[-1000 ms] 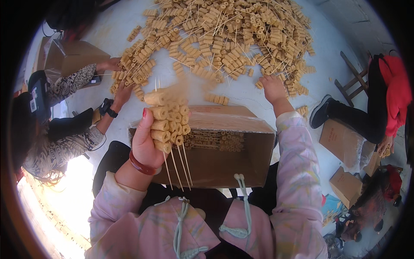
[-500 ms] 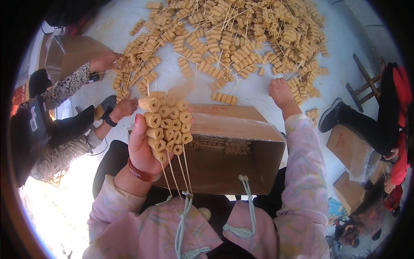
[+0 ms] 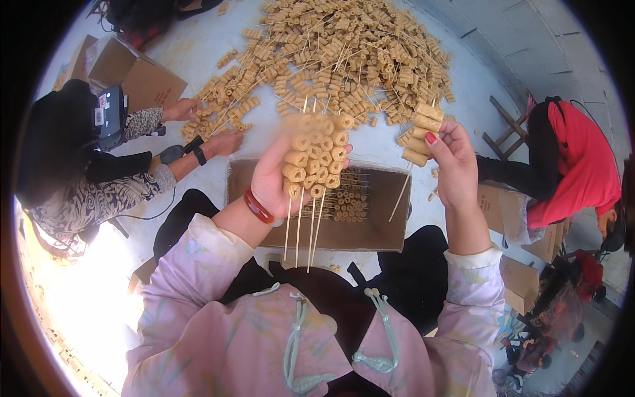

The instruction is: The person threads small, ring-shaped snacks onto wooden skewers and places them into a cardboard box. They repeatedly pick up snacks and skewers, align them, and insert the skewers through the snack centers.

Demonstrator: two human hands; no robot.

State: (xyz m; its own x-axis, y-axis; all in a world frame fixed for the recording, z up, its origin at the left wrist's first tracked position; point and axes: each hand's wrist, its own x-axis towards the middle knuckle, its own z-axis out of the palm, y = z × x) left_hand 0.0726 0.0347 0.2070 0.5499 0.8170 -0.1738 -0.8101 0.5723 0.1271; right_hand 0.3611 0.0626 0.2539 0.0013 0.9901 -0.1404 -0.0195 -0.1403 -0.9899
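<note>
A bundle of skewers (image 3: 317, 155) stands in my left hand (image 3: 268, 178), its fingers wrapped round the golden-brown, hollow ring-shaped pieces. Their bare sticks point down toward me. To the right, my right hand (image 3: 458, 165) pinches a single skewer (image 3: 423, 135) by its threaded pieces, the stick slanting down to the left. Below and between the hands, an open cardboard box (image 3: 383, 237) holds rows of the same skewers (image 3: 350, 205). My left hand and its bundle cover part of the box. Beyond lies a large heap of skewers (image 3: 350, 53) on a pale surface.
At the left a co-worker's two hands (image 3: 225, 142) reach to the heap's edge. Another person in red (image 3: 582, 152) bends at the right, near a wooden stool (image 3: 509, 129) and cardboard boxes (image 3: 519, 284). More boxes (image 3: 155, 86) stand at the far left.
My right hand has come up from the heap's edge with one skewer pinched in it. My left hand, still gripping the bundle, appears further right. The whole view has shifted.
</note>
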